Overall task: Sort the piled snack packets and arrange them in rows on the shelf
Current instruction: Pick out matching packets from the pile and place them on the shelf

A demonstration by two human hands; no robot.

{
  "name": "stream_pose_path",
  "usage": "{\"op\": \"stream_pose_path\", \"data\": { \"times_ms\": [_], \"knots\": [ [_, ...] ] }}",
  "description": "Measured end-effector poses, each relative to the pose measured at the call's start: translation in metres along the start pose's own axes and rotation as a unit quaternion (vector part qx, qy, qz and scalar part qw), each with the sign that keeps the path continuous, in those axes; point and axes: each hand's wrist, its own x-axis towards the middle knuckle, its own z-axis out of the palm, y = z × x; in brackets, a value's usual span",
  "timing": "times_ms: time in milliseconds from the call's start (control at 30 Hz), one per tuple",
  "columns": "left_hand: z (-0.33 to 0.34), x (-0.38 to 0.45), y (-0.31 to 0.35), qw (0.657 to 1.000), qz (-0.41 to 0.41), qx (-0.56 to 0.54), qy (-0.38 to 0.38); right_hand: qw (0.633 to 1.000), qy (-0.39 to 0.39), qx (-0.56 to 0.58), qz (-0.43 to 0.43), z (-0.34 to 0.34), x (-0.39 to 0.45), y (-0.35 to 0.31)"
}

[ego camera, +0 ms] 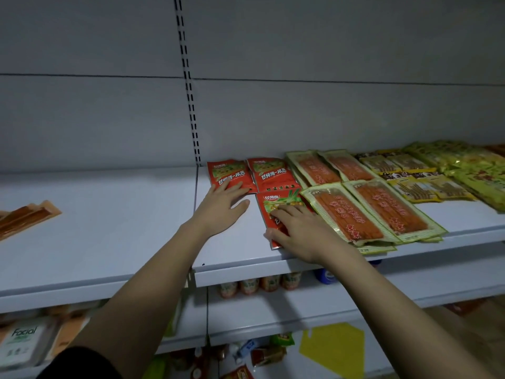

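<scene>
While both arms reach over the white shelf (232,258), the left hand (221,206) lies flat with straight, spread fingers, its fingertips touching the lower edge of the back-left red packet (228,173). Just to the right of that packet lies a second red packet (272,173) of the same kind, the two side by side near the back wall. In front of the second packet lies a third red packet (276,206), and the right hand (297,231) rests on it, fingers laid over its face and the thumb at its near left edge. To the right of the red packets, green-edged packets of orange sticks (379,212) lie in two rows, some stacked, and beyond them yellow packets (426,187). Far left of the red packets, orange packets (27,217) lie apart.
</scene>
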Motion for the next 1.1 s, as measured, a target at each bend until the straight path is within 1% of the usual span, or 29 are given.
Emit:
{"op": "stream_pose_path", "data": {
  "times_ms": [67, 133, 167, 233, 333, 433, 533, 633, 800, 867, 1000, 1100],
  "knots": [
    [-0.002, -0.006, 0.005, 0.996, 0.016, -0.038, 0.074, 1.0, 0.01, 0.006, -0.003, -0.006, 0.0, -0.003],
    [-0.007, -0.016, 0.012, 0.984, 0.009, -0.059, 0.165, 0.998, 0.056, 0.011, -0.013, -0.017, 0.004, -0.011],
    [-0.012, -0.023, 0.013, 0.98, -0.009, -0.06, 0.188, 0.996, 0.085, 0.013, -0.021, -0.024, 0.009, -0.016],
    [-0.026, -0.041, 0.009, 0.98, -0.057, -0.047, 0.186, 0.99, 0.132, 0.023, -0.041, -0.037, 0.024, -0.031],
    [-0.063, -0.072, -0.018, 0.981, -0.14, -0.008, 0.137, 0.982, 0.166, 0.051, -0.079, -0.045, 0.057, -0.065],
    [-0.107, -0.109, -0.057, 0.968, -0.218, 0.049, 0.114, 0.977, 0.145, 0.096, -0.124, -0.04, 0.086, -0.12],
    [-0.145, -0.152, -0.093, 0.949, -0.274, 0.088, 0.133, 0.966, 0.104, 0.157, -0.175, -0.025, 0.1, -0.183],
    [-0.173, -0.192, -0.119, 0.935, -0.309, 0.093, 0.147, 0.955, 0.058, 0.206, -0.207, -0.006, 0.107, -0.237],
    [-0.197, -0.241, -0.167, 0.917, -0.346, 0.044, 0.191, 0.953, -0.004, 0.209, -0.22, 0.017, 0.122, -0.3],
    [-0.202, -0.256, -0.19, 0.909, -0.359, 0.028, 0.211, 0.955, -0.017, 0.202, -0.217, 0.021, 0.131, -0.323],
    [-0.215, -0.277, -0.242, 0.901, -0.367, -0.005, 0.231, 0.955, -0.013, 0.197, -0.221, 0.027, 0.157, -0.381],
    [-0.231, -0.292, -0.287, 0.904, -0.352, -0.023, 0.243, 0.952, 0.002, 0.237, -0.194, 0.034, 0.187, -0.437]
  ]
}}
